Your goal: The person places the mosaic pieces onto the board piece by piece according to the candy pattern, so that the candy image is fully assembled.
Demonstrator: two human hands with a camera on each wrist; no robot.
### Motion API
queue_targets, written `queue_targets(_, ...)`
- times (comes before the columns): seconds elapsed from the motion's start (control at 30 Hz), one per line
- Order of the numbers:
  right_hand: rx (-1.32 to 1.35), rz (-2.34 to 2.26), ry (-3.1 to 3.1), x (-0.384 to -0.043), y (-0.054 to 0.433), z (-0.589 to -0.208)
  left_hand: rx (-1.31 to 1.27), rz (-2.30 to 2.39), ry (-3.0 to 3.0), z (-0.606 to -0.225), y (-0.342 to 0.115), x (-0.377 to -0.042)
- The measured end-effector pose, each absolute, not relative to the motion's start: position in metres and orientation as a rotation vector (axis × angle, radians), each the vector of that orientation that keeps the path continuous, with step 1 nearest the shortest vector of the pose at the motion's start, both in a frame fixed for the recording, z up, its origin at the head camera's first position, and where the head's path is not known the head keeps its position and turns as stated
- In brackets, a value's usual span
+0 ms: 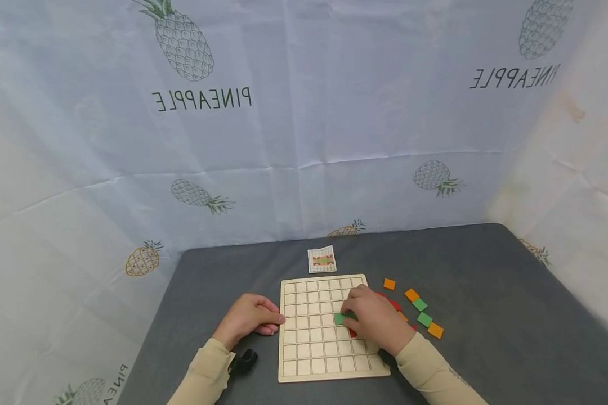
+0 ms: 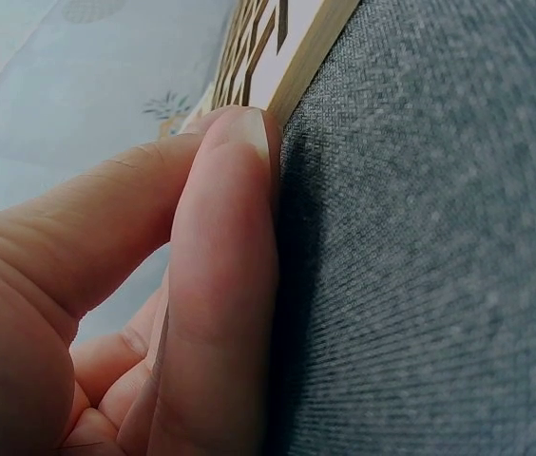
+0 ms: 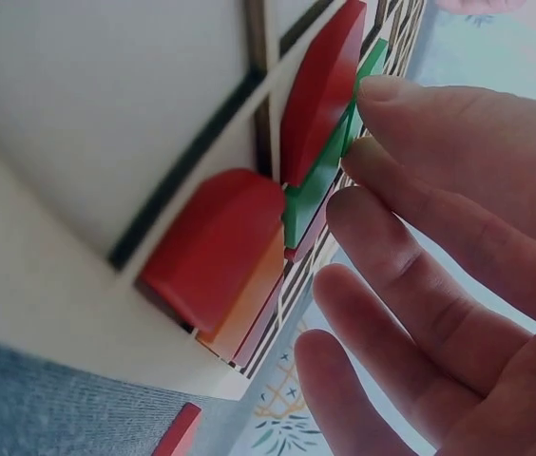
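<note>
Board [image 1: 304,322]: lower centre of the head frame, flat on the grey table [image 1: 223,275].

Left hand [image 1: 250,318]: at the board's left edge; narrow pinch on the rim, thumb and finger.

Right hand [image 1: 377,316]: over the board's right half; thumb and index close about a green tile [image 1: 353,316], other fingers loosely bent.

Hazards, as judged: red tile [image 3: 216,247] and orange tile [image 3: 244,294] sit close by, so a dragging finger could shunt them from their cells; an off-centre release could leave the green tile askew across a line; a tug by the left hand could skew the board.

Appearance: board pale wood, square-celled, dark-grooved; tiles thin, plain-coloured, the nearer red one round-cornered.

Also: loose tiles [image 1: 420,304], right of the board; card [image 1: 322,259], above it, patterned red and green.
</note>
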State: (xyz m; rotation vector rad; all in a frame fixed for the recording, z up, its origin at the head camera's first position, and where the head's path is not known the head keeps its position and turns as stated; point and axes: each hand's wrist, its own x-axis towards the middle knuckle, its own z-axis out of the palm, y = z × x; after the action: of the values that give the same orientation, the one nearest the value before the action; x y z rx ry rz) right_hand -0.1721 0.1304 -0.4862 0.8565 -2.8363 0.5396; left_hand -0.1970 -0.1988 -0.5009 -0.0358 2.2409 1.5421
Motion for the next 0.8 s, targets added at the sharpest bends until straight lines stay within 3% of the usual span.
queue_targets(0.37,0.769,0.604,-2.868,-0.169,0.141,-0.482,-0.048,1.517,2.250,-0.500,-0.200,-0.194)
queue_targets(0.8,0.422,0.493,-2.990,-0.162,0.222,-0.473,-0.057,1.526,2.253,-0.501,-0.200,-0.194)
